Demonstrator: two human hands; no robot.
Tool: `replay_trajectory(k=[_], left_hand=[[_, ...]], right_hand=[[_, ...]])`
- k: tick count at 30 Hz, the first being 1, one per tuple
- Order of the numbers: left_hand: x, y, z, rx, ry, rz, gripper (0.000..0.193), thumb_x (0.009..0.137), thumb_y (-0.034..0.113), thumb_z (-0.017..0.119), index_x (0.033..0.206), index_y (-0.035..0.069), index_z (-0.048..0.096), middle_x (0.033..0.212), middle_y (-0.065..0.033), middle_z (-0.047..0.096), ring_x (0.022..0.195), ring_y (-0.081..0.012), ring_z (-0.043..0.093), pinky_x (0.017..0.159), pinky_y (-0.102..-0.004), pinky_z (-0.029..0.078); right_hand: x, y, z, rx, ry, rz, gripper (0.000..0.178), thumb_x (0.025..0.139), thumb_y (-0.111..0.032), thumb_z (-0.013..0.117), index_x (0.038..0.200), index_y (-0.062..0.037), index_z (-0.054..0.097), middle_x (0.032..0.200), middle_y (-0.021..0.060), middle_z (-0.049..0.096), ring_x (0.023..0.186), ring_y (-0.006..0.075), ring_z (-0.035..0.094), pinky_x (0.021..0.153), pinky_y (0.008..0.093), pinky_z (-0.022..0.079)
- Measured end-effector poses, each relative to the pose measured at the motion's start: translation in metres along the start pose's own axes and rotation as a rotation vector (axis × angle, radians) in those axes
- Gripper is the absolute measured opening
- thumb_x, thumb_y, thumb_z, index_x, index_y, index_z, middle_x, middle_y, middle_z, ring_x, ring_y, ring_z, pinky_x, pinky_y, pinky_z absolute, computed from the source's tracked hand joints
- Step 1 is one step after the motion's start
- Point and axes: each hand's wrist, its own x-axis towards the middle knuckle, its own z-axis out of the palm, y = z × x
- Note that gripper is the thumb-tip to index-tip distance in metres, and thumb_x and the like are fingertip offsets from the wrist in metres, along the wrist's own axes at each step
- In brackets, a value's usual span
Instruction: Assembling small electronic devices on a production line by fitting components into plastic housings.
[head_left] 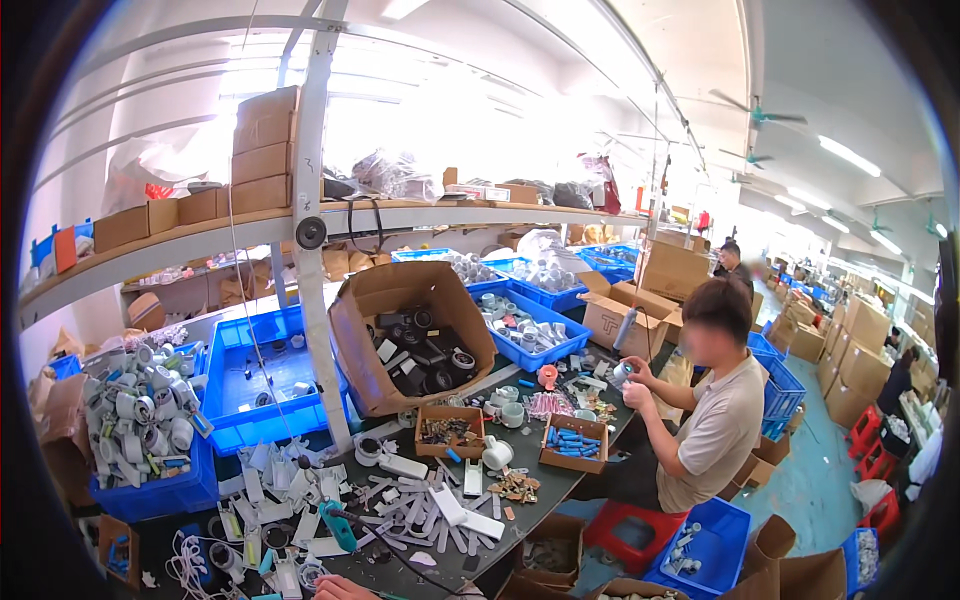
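At the lower edge only a sliver of my right hand (345,588) shows. Its fingers are mostly cut off, so whether they hold anything is hidden; that it is the right one I judge from its slant. Just above it, a teal power tool (338,527) with a black cord lies on the dark bench. White plastic housings (285,575) are scattered beside the hand, and a tangle of white cable (190,565) lies to the left. Long white plastic strips and flat covers (450,505) spread to the right. My left hand is out of view.
A blue bin (160,490) heaped with white parts stands left. A tilted carton (375,290) holds black parts; small boxes hold blue cylinders (573,442) and metal bits (448,432). A seated co-worker (715,400) handles a small part at right. A shelf post (318,250) rises from the bench.
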Motion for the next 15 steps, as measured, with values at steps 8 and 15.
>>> replay_trajectory(k=[8, 15], left_hand=[[0.003, 0.010, 0.003, 0.055, 0.003, -0.001, 0.025, 0.111, 0.017, 0.070, 0.129, 0.001, 0.079, 0.118, -0.0136, 0.082, 0.105, -0.0220, 0.076, 0.092, -0.0368, 0.061], [-0.003, 0.018, 0.002, 0.112, 0.007, -0.015, 0.025, 0.111, 0.016, 0.071, 0.129, 0.000, 0.079, 0.118, -0.0137, 0.082, 0.105, -0.0226, 0.076, 0.092, -0.0369, 0.061]], right_hand=[[-0.004, 0.002, 0.009, 0.047, -0.007, 0.052, 0.025, 0.094, -0.026, 0.076, 0.101, -0.0052, 0.064, 0.104, 0.0115, 0.057, 0.103, 0.0333, 0.055, 0.095, 0.0464, 0.048], [-0.003, -0.005, 0.004, 0.017, -0.034, 0.071, 0.021, 0.091, -0.022, 0.074, 0.097, -0.0042, 0.067, 0.103, 0.0105, 0.058, 0.105, 0.0325, 0.055, 0.100, 0.0458, 0.047]])
